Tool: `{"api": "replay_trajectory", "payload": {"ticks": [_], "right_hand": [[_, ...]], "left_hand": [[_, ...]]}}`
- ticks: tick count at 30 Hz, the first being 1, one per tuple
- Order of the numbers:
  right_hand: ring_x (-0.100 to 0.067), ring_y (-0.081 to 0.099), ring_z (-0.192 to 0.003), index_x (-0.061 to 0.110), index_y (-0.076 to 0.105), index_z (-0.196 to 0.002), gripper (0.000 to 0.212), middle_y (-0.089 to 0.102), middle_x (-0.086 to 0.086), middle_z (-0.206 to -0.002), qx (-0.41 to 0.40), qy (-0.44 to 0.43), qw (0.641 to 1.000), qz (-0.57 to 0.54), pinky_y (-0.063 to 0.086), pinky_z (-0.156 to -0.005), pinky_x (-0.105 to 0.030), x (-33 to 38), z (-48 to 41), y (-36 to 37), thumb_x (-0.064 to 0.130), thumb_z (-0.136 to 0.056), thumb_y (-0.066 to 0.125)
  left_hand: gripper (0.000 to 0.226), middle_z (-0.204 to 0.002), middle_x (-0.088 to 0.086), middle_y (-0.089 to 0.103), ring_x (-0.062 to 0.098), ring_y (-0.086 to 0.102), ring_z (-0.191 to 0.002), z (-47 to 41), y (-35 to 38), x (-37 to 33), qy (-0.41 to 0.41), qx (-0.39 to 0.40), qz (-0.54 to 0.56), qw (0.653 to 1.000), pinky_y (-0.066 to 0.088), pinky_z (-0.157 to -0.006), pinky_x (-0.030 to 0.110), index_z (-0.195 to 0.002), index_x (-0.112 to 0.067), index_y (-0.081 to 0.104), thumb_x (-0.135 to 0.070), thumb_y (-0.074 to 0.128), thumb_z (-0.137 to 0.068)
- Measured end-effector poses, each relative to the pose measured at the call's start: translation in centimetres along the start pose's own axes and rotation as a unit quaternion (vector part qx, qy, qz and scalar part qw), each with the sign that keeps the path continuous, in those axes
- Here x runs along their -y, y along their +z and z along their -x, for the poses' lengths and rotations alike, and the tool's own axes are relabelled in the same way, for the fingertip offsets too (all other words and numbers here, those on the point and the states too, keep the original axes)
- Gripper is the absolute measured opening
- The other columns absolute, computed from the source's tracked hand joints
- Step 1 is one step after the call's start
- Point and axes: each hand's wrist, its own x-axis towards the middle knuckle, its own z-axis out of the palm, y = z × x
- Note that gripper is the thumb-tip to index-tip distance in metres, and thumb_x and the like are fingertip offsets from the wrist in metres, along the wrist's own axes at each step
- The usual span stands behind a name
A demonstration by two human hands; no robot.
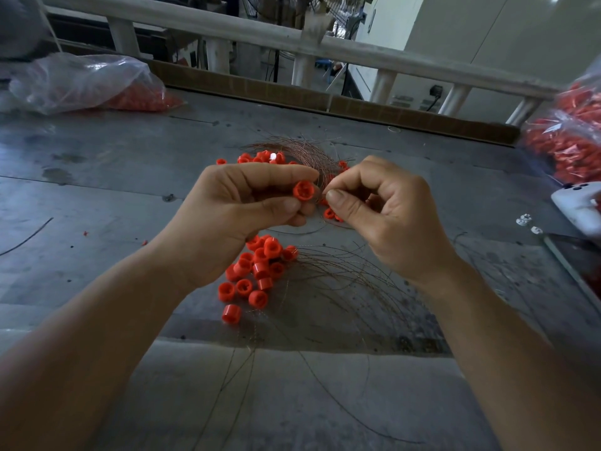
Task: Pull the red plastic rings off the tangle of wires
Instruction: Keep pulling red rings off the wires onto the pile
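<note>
Holding one red ring (pixel 304 191) in left grip (pixel 247 203), clamped between thumb underneath and curled fingers on top, open end facing camera. Pinching a thin strand with right grip (pixel 383 209), thumb pressed against index fingertip, just at 3 o'clock of the ring (strand barely resolvable at the pinch). Not resolving whether the strand is passing through the ring. Keeping both grips raised over the grey desk (pixel 97 177), nearly touching each other.

Seeing copper-coloured tangle of wires (pixel 305 151) lying on the desk at 12 o'clock of the grips, with more red rings (pixel 260 157) bunched along its 9 o'clock edge and a few at 3 o'clock.

Seeing loose ring pile (pixel 257 271) at 6 o'clock of the left grip, and a second fan of wires (pixel 344 275) touching its 3 o'clock side, trailing toward the near edge.

Noting clear bag of red parts (pixel 87 83) at 10 o'clock on the desk, second bag (pixel 569 138) at 2 o'clock, white device (pixel 579 203) just at that bag's 6 o'clock, cut off by the frame. Noting white railing (pixel 227 30) running beyond the far edge.
</note>
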Motion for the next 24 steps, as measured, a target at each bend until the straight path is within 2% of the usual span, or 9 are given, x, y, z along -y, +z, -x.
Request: {"api": "replay_trajectory", "payload": {"ticks": [8, 11, 16, 19, 22, 24], "right_hand": [[0.000, 0.050, -0.065, 0.020, 0.060, -0.075, 0.009, 0.053, 0.011, -0.070, -0.001, -0.001, 1.000, 0.005, 0.038, -0.059, -0.009, 0.01, 0.05, -0.06, 0.014, -0.080, 0.061], [-0.002, 0.050, -0.064, 0.021, 0.060, -0.074, 0.008, 0.054, 0.010, -0.069, 0.001, 0.007, 1.000, 0.003, 0.039, -0.058, -0.010, 0.00, 0.03, -0.05, 0.015, -0.080, 0.060], [-0.001, 0.051, -0.063, 0.021, 0.062, -0.074, 0.008, 0.058, 0.007, -0.070, 0.009, 0.025, 1.000, -0.015, 0.038, -0.058, -0.011, 0.05, 0.04, -0.02, 0.017, -0.080, 0.060], [0.000, 0.052, -0.062, 0.023, 0.062, -0.074, 0.008, 0.059, 0.007, -0.070, 0.014, 0.033, 0.999, -0.027, 0.038, -0.058, -0.011, 0.20, 0.02, -0.06, 0.018, -0.080, 0.060], [0.000, 0.055, -0.062, 0.023, 0.064, -0.075, 0.006, 0.062, 0.008, -0.069, 0.027, 0.053, 0.996, -0.061, 0.042, -0.058, -0.013, 0.34, 0.01, -0.10, 0.019, -0.079, 0.061], [-0.002, 0.055, -0.059, 0.023, 0.065, -0.074, 0.007, 0.062, 0.012, -0.064, 0.040, 0.062, 0.994, -0.077, 0.043, -0.055, -0.015, 0.40, 0.04, -0.14, 0.018, -0.079, 0.063]], "left_hand": [[0.034, -0.084, 0.001, 0.073, 0.011, 0.069, -0.079, 0.09, 0.06, 0.09, -0.003, 0.005, 0.014, 1.000, 0.052, -0.070, 0.017, -0.097, -0.017, 0.068, -0.002, 0.057, -0.069], [0.032, -0.083, 0.001, 0.073, 0.011, 0.069, -0.078, 0.15, 0.07, -0.06, 0.004, 0.007, 0.024, 1.000, 0.053, -0.069, 0.017, -0.093, -0.018, 0.071, -0.011, 0.065, -0.062], [0.028, -0.081, 0.002, 0.073, 0.012, 0.069, -0.076, 0.17, 0.08, -0.11, 0.009, 0.013, 0.040, 0.999, 0.053, -0.067, 0.017, -0.085, -0.019, 0.075, -0.013, 0.067, -0.060], [0.023, -0.081, 0.004, 0.072, 0.013, 0.069, -0.075, 0.09, 0.10, -0.12, 0.012, 0.021, 0.049, 0.999, 0.053, -0.066, 0.018, -0.082, -0.016, 0.075, -0.007, 0.075, -0.062], [0.024, -0.082, 0.006, 0.072, 0.013, 0.069, -0.074, 0.09, 0.22, -0.07, 0.010, 0.019, 0.065, 0.998, 0.053, -0.065, 0.018, -0.080, -0.014, 0.075, -0.010, 0.071, -0.057], [0.027, -0.083, 0.006, 0.072, 0.013, 0.069, -0.076, 0.12, 0.33, -0.03, 0.013, 0.027, 0.066, 0.997, 0.053, -0.065, 0.018, -0.080, -0.014, 0.075, -0.002, 0.075, -0.055]]}}
